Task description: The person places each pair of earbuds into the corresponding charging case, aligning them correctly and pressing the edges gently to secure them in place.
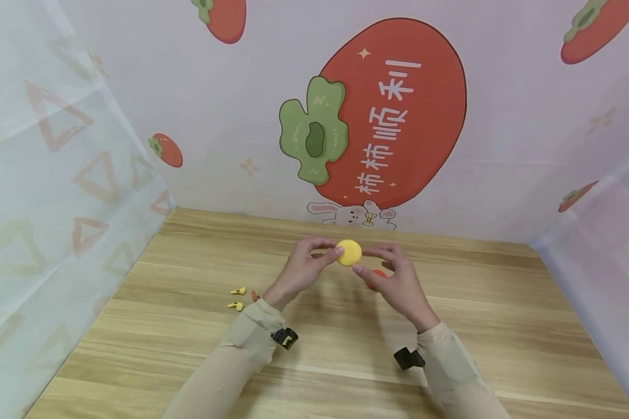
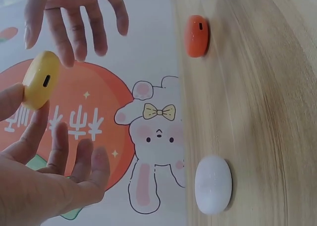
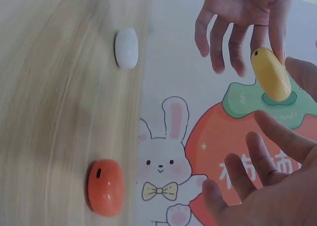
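My left hand (image 1: 305, 265) pinches a yellow earbud charging case (image 1: 349, 253) between thumb and forefinger, raised above the table. The left wrist view shows a small dark port on the rounded yellow case (image 2: 42, 81). My right hand (image 1: 395, 279) is beside the case with fingers spread and extended, its thumb close to the case's edge. Beneath the right hand lies an orange charging case (image 1: 376, 278), partly covered by that hand in the head view. On the table below the left hand rests a white charging case (image 2: 213, 185), hidden in the head view.
Two yellow earbuds (image 1: 238, 291) lie on the wooden table (image 1: 188, 349) left of the left wrist. An orange earbud (image 1: 254, 295) shows partly beside the left sleeve. A printed backdrop (image 1: 230, 186) closes off the table's far edge, with hanging cloth (image 1: 36, 174) at the sides.
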`<state>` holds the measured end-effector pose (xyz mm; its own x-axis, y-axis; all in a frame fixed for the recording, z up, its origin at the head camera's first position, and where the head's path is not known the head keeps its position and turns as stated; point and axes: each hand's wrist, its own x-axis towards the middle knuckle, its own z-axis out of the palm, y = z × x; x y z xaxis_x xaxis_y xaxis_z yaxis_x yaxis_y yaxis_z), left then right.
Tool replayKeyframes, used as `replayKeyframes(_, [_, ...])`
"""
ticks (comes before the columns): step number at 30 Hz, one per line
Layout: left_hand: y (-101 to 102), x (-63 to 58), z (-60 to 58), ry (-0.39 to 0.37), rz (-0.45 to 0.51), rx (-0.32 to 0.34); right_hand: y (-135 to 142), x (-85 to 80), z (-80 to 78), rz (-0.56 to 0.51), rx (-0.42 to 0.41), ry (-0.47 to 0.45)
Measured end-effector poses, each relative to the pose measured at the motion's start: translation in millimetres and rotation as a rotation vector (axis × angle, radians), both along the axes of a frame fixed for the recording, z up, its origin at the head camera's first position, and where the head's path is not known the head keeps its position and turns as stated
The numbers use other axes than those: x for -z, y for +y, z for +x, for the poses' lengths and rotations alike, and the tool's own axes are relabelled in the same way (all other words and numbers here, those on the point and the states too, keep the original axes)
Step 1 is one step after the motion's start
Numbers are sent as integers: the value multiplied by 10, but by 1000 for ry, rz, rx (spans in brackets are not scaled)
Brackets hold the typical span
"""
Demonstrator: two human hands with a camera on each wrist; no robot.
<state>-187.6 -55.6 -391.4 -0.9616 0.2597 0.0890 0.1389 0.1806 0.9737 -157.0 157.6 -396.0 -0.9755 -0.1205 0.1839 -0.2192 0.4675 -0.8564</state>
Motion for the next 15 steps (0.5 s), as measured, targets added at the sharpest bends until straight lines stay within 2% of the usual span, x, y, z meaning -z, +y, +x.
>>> replayKeyframes(8, [34, -9, 26, 29, 32, -9, -48, -2, -9, -53, -2, -68])
replayKeyframes(15, [44, 9, 26, 40, 28, 9, -59, 6, -22, -85, 4, -90])
